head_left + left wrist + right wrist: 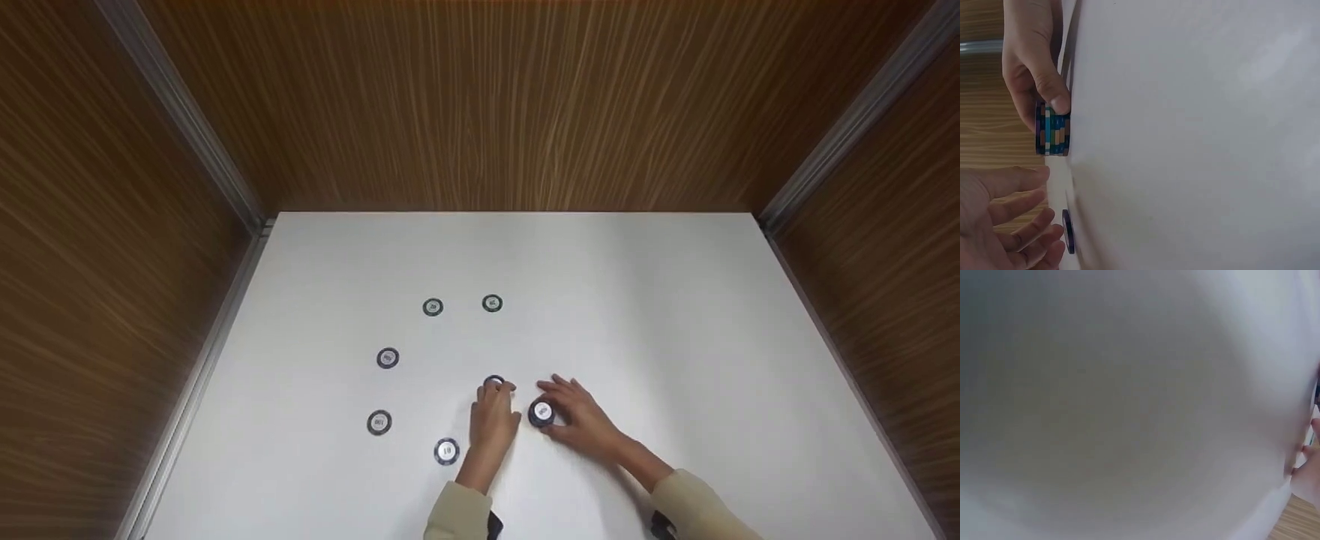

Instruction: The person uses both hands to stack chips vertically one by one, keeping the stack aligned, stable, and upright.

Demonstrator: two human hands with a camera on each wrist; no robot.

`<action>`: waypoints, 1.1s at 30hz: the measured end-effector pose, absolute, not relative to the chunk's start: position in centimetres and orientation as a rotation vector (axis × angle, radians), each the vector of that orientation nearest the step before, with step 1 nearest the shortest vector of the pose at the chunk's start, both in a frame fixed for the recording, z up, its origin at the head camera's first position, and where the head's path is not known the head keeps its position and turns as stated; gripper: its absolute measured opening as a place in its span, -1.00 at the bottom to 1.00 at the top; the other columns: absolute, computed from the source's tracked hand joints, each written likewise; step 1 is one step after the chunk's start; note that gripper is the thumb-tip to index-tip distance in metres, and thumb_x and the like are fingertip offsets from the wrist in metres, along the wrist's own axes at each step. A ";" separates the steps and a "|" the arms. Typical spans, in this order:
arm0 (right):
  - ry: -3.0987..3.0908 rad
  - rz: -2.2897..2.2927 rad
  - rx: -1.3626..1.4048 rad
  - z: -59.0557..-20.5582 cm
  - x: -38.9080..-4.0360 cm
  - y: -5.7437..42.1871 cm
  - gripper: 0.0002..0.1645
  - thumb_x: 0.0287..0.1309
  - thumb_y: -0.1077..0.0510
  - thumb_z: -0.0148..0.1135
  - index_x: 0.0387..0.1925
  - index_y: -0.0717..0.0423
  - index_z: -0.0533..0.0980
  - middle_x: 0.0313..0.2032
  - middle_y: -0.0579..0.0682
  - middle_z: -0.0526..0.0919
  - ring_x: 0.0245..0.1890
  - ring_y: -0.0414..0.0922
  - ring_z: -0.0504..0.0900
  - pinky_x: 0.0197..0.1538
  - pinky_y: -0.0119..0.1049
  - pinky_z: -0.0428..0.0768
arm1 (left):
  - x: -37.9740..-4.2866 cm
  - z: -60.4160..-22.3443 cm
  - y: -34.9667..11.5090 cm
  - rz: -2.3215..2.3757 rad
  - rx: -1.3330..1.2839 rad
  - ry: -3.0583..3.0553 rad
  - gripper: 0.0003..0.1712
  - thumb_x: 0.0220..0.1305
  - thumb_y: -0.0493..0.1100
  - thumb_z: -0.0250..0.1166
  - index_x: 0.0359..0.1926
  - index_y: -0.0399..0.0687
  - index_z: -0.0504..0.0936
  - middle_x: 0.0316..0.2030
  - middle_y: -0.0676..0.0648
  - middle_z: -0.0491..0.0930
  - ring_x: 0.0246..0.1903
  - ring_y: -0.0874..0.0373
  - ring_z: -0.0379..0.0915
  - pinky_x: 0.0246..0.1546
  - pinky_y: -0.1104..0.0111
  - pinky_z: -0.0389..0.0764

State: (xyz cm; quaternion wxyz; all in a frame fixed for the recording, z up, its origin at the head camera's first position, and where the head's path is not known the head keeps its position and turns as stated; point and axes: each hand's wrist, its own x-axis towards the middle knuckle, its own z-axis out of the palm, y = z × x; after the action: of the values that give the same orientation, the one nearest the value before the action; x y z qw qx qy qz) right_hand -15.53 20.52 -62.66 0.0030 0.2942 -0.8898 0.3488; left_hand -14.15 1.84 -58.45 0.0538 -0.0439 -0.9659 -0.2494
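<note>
My right hand [589, 424] grips a short stack of poker chips [541, 412] on the white table, thumb on the near side. The left wrist view shows the side of this stack [1053, 132], with blue, tan and teal chips, and the right thumb against it. Left of the stack, my left hand [493, 421] reaches over a single dark-rimmed chip [493, 379], partly covered by its fingers. That chip [1068, 232] lies flat, close to the left fingertips [1057, 230], which are loosely bent. Whether they touch it I cannot tell.
Two chips lie farther back, a left one [433, 307] and a right one [492, 303]. More are spread at the left: an upper chip [388, 358], a lower chip [379, 422] and a near chip [447, 451]. Wood-grain panels [480, 105] enclose the white table [675, 300].
</note>
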 end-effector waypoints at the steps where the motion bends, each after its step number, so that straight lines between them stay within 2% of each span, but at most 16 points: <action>1: -2.795 1.088 0.925 -62.5 -15.6 20.5 -0.50 -0.14 0.12 0.40 -0.08 0.11 0.51 0.16 0.08 0.41 0.26 0.11 0.16 0.30 0.06 -0.05 | -14.3 -58.4 1.8 -0.753 -0.135 -2.941 -0.60 -0.18 -0.25 0.45 -0.21 -0.11 0.58 -0.26 -0.07 0.44 -0.21 0.02 0.37 -0.40 0.27 0.47; 10: -2.878 1.016 0.881 -61.8 -15.6 20.2 -0.49 -0.16 0.10 0.41 -0.08 0.12 0.50 0.16 0.06 0.40 0.27 0.07 0.17 0.30 0.03 -0.01 | -15.3 -58.5 1.5 -0.734 -0.184 -2.926 -0.56 -0.15 -0.30 0.43 -0.14 -0.13 0.56 -0.20 -0.08 0.47 -0.15 0.00 0.38 -0.33 0.24 0.49; 15: -2.871 1.007 0.870 -61.5 -15.4 20.1 -0.47 -0.17 0.14 0.43 -0.08 0.16 0.50 0.14 0.10 0.42 0.26 0.11 0.18 0.29 0.06 0.00 | -15.7 -58.9 1.4 -0.718 -0.269 -2.932 -0.50 -0.16 -0.32 0.43 -0.08 -0.17 0.57 -0.06 -0.15 0.48 -0.03 -0.06 0.36 -0.20 0.19 0.50; 20: -2.842 1.025 0.881 -61.5 -15.4 20.2 -0.49 -0.17 0.18 0.41 -0.09 0.21 0.49 0.13 0.15 0.42 0.24 0.17 0.20 0.27 0.11 0.02 | -16.0 -59.3 1.6 -0.604 -0.338 -2.976 -0.48 -0.12 -0.29 0.41 -0.02 -0.14 0.56 0.03 -0.15 0.45 0.07 -0.10 0.31 -0.09 0.15 0.47; 26: -2.898 1.081 0.824 -61.4 -15.7 20.5 -0.46 -0.13 0.20 0.40 -0.04 0.25 0.47 0.14 0.14 0.40 0.25 0.12 0.19 0.29 0.01 0.01 | -16.0 -59.7 1.8 -0.521 -0.332 -2.990 -0.54 -0.06 -0.26 0.38 -0.03 -0.11 0.58 0.04 -0.12 0.46 0.09 -0.09 0.29 0.01 0.03 0.38; 30: -2.909 1.108 0.818 -61.3 -15.8 20.6 -0.42 -0.15 0.23 0.41 -0.01 0.29 0.45 0.14 0.15 0.40 0.24 0.12 0.21 0.28 0.01 0.05 | -16.0 -59.8 1.8 -0.473 -0.256 -2.969 -0.58 -0.06 -0.23 0.39 -0.08 -0.09 0.59 0.00 -0.11 0.47 0.07 -0.10 0.31 -0.03 -0.04 0.38; 33: -2.929 1.121 0.798 -61.1 -15.9 20.6 -0.38 -0.15 0.24 0.42 0.02 0.30 0.44 0.15 0.14 0.39 0.24 0.12 0.20 0.27 0.00 0.09 | -16.1 -59.9 1.7 -0.448 -0.210 -2.940 -0.61 -0.06 -0.24 0.39 -0.11 -0.11 0.60 -0.06 -0.12 0.48 -0.01 -0.07 0.35 -0.14 0.06 0.46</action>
State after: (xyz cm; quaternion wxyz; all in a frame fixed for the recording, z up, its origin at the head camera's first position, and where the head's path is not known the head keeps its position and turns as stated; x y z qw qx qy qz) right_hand -15.89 20.64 -61.08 -0.0473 0.2464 -0.9041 0.3459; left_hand -16.11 1.72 -59.93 0.0802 -0.0702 -0.9830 -0.1497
